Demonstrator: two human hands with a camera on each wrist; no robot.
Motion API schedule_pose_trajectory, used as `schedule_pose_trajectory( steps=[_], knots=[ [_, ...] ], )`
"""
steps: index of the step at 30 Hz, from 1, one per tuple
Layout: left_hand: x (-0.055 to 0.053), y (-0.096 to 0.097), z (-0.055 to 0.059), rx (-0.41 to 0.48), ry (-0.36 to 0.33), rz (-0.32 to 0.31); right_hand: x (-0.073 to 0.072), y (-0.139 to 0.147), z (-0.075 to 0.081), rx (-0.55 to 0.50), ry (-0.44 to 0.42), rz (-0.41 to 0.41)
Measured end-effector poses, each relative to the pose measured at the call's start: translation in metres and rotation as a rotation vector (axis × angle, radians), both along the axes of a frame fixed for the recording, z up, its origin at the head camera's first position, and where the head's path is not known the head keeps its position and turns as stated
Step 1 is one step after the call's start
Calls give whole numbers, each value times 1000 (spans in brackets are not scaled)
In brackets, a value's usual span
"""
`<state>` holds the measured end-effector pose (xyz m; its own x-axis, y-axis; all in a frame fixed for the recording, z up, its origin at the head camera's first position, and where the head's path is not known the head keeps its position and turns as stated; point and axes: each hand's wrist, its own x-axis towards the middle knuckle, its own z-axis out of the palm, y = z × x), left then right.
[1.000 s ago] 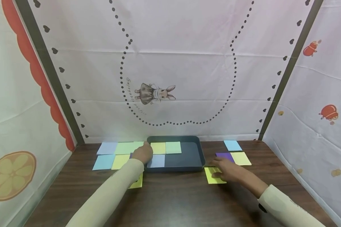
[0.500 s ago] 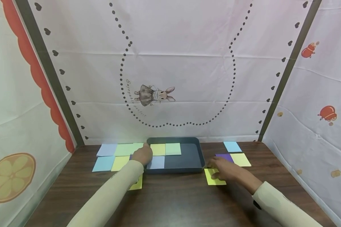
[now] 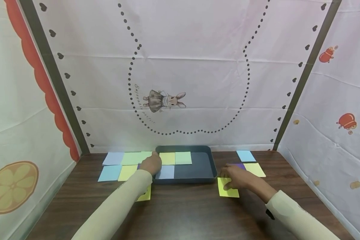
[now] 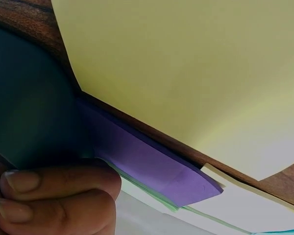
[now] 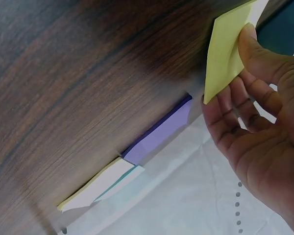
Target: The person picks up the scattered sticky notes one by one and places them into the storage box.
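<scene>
My left hand [image 3: 150, 164] grips the left rim of a dark grey tray [image 3: 210, 163]; in the left wrist view its curled fingers [image 4: 59, 205] lie against the tray's side. Under that forearm is a yellow sticky note [image 3: 144, 195], partly hidden. My right hand [image 3: 235, 176] holds another yellow sticky note [image 5: 225, 54] just off the tray's front right corner. The right wrist view has the thumb on its face and the other fingers behind it. In the tray lie a pale yellow note [image 3: 167, 158], a green note [image 3: 183, 158] and a light blue note [image 3: 165, 172].
Left of the tray lie several sticky notes in rows, among them a blue one [image 3: 109, 173] and a purple one [image 4: 142, 152]. On the right are a blue note [image 3: 246, 155], a pale yellow note [image 3: 255, 169] and a purple note [image 5: 159, 127]. Printed cloth [image 3: 198, 83] walls the table.
My right hand has shifted slightly over the yellow note and covers more of the purple one behind it. The left hand stays at the tray rim.
</scene>
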<state>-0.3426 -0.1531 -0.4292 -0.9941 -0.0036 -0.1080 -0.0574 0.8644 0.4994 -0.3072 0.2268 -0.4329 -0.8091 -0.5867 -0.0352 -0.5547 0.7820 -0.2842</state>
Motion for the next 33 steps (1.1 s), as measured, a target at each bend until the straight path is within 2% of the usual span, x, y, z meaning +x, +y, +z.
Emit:
schedule_pose_trajectory(
  steps=[9,15,18,24,25,29,31,32,33],
  knots=[
    [1,0,1,4,23,-12,2,4,3,-31,29,-40],
    [2,-1,0,26,33,-15,2,11,11,-48,91,53],
    [1,-1,-1,22,30,-18,4,14,21,-65,78,76],
    [-10,-3,-9,33,6,-5,7,17,41,-28,22,40],
    [-17,-5,-18,24,23,-11,7,16,44,-18,21,34],
    [-28,-7,-30,16,31,-10,7,13,53,0,18,16],
    [-28,-7,-30,18,28,-12,7,11,57,5,17,9],
    [-22,-5,-21,31,8,-4,7,10,59,10,18,11],
    [-19,-4,-18,36,4,-4,7,9,61,13,22,11]
  ],
)
